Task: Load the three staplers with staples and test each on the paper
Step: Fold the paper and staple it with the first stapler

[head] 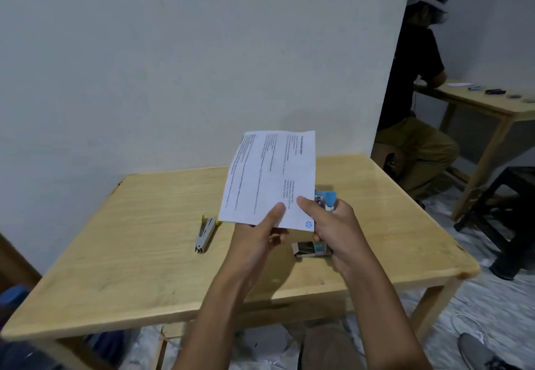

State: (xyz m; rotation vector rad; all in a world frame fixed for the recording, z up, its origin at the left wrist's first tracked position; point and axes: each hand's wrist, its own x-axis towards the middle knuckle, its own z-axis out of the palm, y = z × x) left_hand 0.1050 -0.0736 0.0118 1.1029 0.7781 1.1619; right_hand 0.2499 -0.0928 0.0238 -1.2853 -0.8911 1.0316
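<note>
A printed sheet of paper (pixel 270 178) is held up above the wooden table (pixel 144 224), and it hides part of the tabletop behind it, including the front end of the yellow-and-grey stapler (pixel 206 234) that lies flat on the wood to the left of the left hand's fingers. That stapler's long axis runs from near-left to far-right, its far end tucked under the paper's lower left corner. The left hand (pixel 260 232) pinches the sheet's lower edge, thumb on top and fingers curled beneath. The right hand (pixel 333 226) is closed around a blue stapler (pixel 325 199), thumb pressed onto the paper's lower right corner just above a blue round logo; the stapler's head pokes up past the knuckles, pointing away and up, at the sheet's right edge. The paper's long axis rises away from the fingers, tilted slightly right, its text running sideways. Just below the right hand's fingers an open box of staples (pixel 309 248) rests on the table, partly covered by the hand. Further right, well apart, another person (pixel 411 85) sits at a second table (pixel 486 106), and a dark stool (pixel 506 213) stands on the floor.
</note>
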